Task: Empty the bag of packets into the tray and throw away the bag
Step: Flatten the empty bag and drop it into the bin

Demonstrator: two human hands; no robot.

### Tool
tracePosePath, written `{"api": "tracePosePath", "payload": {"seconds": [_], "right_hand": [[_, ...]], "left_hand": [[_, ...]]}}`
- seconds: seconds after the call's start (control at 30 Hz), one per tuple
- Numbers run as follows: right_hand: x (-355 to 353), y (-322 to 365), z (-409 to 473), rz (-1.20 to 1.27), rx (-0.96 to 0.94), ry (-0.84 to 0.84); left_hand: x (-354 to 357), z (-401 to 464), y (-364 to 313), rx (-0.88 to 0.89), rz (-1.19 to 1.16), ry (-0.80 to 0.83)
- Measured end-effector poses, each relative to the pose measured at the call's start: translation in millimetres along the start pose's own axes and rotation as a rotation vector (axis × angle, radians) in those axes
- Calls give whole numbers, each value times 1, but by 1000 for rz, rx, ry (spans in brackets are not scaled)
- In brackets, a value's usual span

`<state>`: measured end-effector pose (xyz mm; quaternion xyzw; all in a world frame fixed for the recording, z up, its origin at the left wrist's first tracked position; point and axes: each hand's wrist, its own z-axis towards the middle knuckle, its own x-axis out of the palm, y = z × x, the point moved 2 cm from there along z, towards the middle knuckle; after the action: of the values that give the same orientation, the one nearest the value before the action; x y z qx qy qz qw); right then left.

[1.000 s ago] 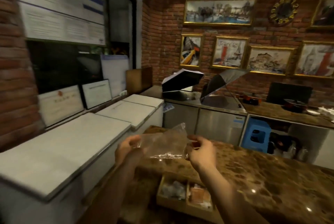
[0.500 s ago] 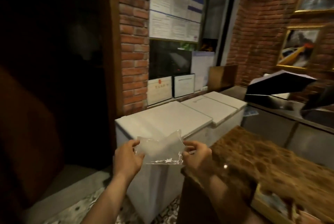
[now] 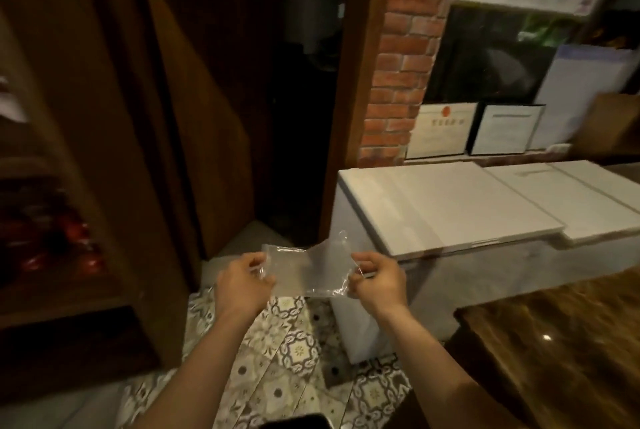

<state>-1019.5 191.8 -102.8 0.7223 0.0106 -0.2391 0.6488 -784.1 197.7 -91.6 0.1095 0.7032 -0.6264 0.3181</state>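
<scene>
Ahead, a dark open doorway (image 3: 298,99) between brown wooden panels; a red brick pillar (image 3: 401,58) to its right. White flat-lidded chest freezers (image 3: 450,207) stand just right of my hands, framed certificates (image 3: 440,130) propped behind them. Brown marbled table (image 3: 554,342) at lower right; patterned floor tiles (image 3: 298,352) below. My left hand (image 3: 242,285) and right hand (image 3: 379,281) are held out at chest level, forearms extended, fingers closed, each pinching one end of the empty clear plastic bag (image 3: 308,271) stretched between them above the floor.
</scene>
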Motion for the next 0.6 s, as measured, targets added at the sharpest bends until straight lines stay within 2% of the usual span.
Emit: {"api": "tracePosePath", "payload": {"seconds": [0.1,0.23,0.33,0.47,0.53,0.6], "right_hand": [[22,-25,-2,-1,18,103],[46,-72,2,0,144,198],[59,-109,1,114,278,241],[74,-166,-4,78,393,286],[82,-193,-7,-18,412,283],[92,-222,-10,28,503,294]], "left_hand": [[5,-10,30,-85,-6,-27],[25,-26,74,-215,-20,-18],[42,-37,104,-308,-51,0],[79,-48,154,-393,-55,51],[96,-52,181,-428,-34,67],[113,-55,206,-455,-10,93]]}}
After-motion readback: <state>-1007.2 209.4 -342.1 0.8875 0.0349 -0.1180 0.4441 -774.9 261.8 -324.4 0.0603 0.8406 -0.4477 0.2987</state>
